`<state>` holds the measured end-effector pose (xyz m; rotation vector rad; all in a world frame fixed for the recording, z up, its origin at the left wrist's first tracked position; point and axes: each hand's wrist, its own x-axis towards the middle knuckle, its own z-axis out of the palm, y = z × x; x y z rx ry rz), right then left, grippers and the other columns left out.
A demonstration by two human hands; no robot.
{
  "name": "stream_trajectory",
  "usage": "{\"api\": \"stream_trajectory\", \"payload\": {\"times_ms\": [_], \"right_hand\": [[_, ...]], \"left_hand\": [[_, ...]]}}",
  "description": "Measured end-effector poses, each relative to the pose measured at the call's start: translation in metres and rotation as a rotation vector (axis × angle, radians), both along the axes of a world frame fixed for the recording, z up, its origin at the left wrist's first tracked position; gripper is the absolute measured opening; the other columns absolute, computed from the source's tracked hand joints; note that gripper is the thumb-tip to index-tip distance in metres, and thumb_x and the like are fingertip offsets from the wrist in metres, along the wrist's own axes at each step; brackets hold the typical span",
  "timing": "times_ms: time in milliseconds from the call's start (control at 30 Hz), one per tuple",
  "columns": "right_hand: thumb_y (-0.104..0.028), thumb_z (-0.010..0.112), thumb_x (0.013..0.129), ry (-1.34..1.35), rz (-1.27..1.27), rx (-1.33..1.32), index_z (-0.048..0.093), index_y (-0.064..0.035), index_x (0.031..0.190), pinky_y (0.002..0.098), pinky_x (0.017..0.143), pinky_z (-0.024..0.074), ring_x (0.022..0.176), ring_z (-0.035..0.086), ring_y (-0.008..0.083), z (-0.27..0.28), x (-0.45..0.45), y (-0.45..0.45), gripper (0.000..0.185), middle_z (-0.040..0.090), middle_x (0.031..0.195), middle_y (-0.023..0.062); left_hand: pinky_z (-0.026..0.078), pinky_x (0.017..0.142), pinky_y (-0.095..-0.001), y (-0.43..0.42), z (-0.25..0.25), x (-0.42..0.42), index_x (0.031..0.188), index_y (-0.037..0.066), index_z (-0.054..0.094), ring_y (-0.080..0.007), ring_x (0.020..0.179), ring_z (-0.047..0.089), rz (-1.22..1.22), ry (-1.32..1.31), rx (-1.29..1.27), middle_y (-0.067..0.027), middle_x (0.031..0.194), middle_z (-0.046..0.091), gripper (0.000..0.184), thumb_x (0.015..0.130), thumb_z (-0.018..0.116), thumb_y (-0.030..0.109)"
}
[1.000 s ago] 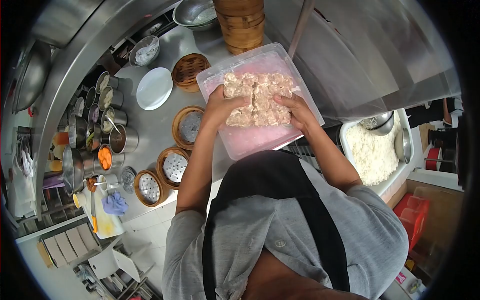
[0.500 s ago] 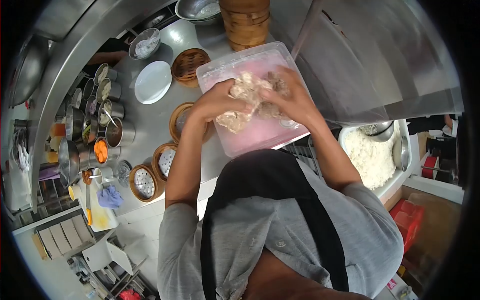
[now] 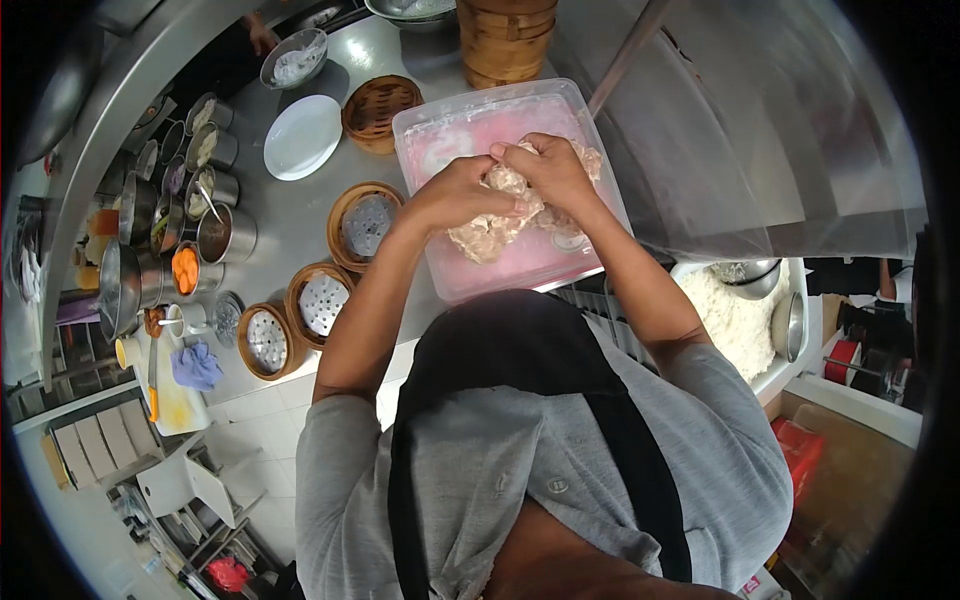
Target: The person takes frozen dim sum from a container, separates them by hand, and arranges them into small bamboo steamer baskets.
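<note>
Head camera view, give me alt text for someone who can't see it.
A person's left hand and right hand hold pale, lumpy food over a pinkish plastic tub. On the steel counter to the left sit bamboo steamers and a white plate; loose white food shows at right.

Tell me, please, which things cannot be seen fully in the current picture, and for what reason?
All in the head view:
- Part of the pale food: hidden by the left hand and right hand.
- Top of the steamer stack: cut off by the upper edge.
- Metal bowl: also cut off there.
- Rice: partly hidden by the right arm.
</note>
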<state>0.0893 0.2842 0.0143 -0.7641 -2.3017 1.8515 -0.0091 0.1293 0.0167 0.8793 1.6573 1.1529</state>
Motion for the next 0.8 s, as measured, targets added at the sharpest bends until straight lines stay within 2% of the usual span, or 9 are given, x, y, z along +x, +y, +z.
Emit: {"api": "stream_trajectory", "payload": {"times_ms": [200, 300, 367, 467, 533, 633, 667, 767, 800], "right_hand": [[-0.044, 0.071, 0.083, 0.076, -0.087, -0.234, 0.067, 0.0021, 0.096, 0.0279, 0.051, 0.0442, 0.058, 0.055, 0.0121, -0.018, 0.005, 0.007, 0.048, 0.062, 0.071, 0.0059], [-0.046, 0.065, 0.090, 0.107, -0.202, -0.530, 0.066, -0.0016, 0.097, 0.0287, 0.052, 0.0470, 0.061, 0.059, 0.0132, -0.016, 0.007, 0.027, 0.045, 0.063, 0.076, 0.0064], [-0.047, 0.059, 0.094, 0.155, -0.296, -0.620, 0.063, -0.0061, 0.103, 0.0308, 0.061, 0.0518, 0.070, 0.061, 0.0150, -0.003, 0.014, 0.041, 0.042, 0.063, 0.081, 0.0056], [-0.047, 0.056, 0.096, 0.294, -0.231, -0.837, 0.058, -0.0082, 0.113, 0.0315, 0.066, 0.0530, 0.071, 0.060, 0.0155, -0.018, 0.008, 0.042, 0.043, 0.061, 0.086, 0.0046], [-0.039, 0.054, 0.098, 0.264, -0.243, -0.857, 0.055, -0.0072, 0.117, 0.0342, 0.072, 0.0549, 0.081, 0.062, 0.0173, -0.012, -0.003, 0.013, 0.037, 0.061, 0.096, 0.0060], [-0.028, 0.057, 0.098, 0.183, -0.102, -0.952, 0.053, -0.0058, 0.120, 0.0355, 0.078, 0.0560, 0.091, 0.063, 0.0187, -0.013, -0.013, -0.018, 0.031, 0.059, 0.104, 0.0070], [-0.024, 0.058, 0.098, 0.163, -0.033, -0.961, 0.053, -0.0053, 0.121, 0.0358, 0.080, 0.0561, 0.094, 0.063, 0.0190, -0.014, -0.016, -0.022, 0.031, 0.059, 0.106, 0.0072], [-0.018, 0.063, 0.094, 0.208, 0.228, -0.615, 0.050, -0.0064, 0.128, 0.0354, 0.086, 0.0548, 0.103, 0.061, 0.0196, 0.010, -0.025, -0.044, 0.038, 0.058, 0.110, 0.0066], [-0.016, 0.068, 0.091, 0.219, 0.403, -0.448, 0.050, -0.0087, 0.134, 0.0325, 0.089, 0.0510, 0.106, 0.059, 0.0174, 0.008, -0.032, -0.042, 0.047, 0.060, 0.111, 0.0064]], "left_hand": [[0.047, 0.084, -0.0290, -0.004, -0.007, -0.003, 0.115, -0.006, 0.060, -0.0155, 0.094, 0.061, -0.101, -0.081, 0.071, -0.0111, 0.103, 0.066, 0.056, 0.072, 0.078, 0.024], [0.046, 0.089, -0.0314, -0.009, 0.013, -0.014, 0.120, -0.004, 0.057, -0.0210, 0.104, 0.060, -0.236, 0.131, -0.068, -0.0139, 0.115, 0.064, 0.062, 0.072, 0.079, 0.029], [0.043, 0.097, -0.0355, -0.010, -0.007, -0.005, 0.126, -0.003, 0.054, -0.0261, 0.114, 0.056, -0.179, 0.409, -0.046, -0.0169, 0.123, 0.060, 0.068, 0.074, 0.080, 0.030], [0.042, 0.101, -0.0426, -0.005, -0.006, 0.030, 0.132, -0.001, 0.050, -0.0369, 0.120, 0.052, 0.232, 0.943, 0.008, -0.0218, 0.126, 0.056, 0.074, 0.074, 0.080, 0.034], [0.044, 0.098, -0.0435, -0.001, 0.010, 0.043, 0.132, 0.000, 0.051, -0.0376, 0.116, 0.054, 0.294, 0.799, 0.232, -0.0215, 0.122, 0.057, 0.072, 0.075, 0.079, 0.034], [0.048, 0.092, -0.0429, -0.015, 0.000, 0.044, 0.130, 0.001, 0.053, -0.0384, 0.111, 0.057, 0.392, 0.805, 0.210, -0.0207, 0.121, 0.058, 0.065, 0.077, 0.077, 0.030], [0.052, 0.083, -0.0369, -0.024, 0.000, 0.038, 0.127, 0.000, 0.055, -0.0287, 0.098, 0.064, 0.481, 0.889, 0.240, -0.0166, 0.113, 0.064, 0.058, 0.079, 0.077, 0.024], [0.052, 0.080, -0.0298, -0.071, 0.023, 0.011, 0.126, -0.002, 0.057, -0.0170, 0.092, 0.065, 0.464, 0.264, 0.207, -0.0113, 0.105, 0.067, 0.050, 0.084, 0.074, 0.017], [0.052, 0.080, -0.0282, -0.086, 0.019, -0.001, 0.126, -0.002, 0.057, -0.0144, 0.092, 0.064, 0.442, 0.247, 0.195, -0.0100, 0.104, 0.068, 0.048, 0.085, 0.073, 0.016]]}}
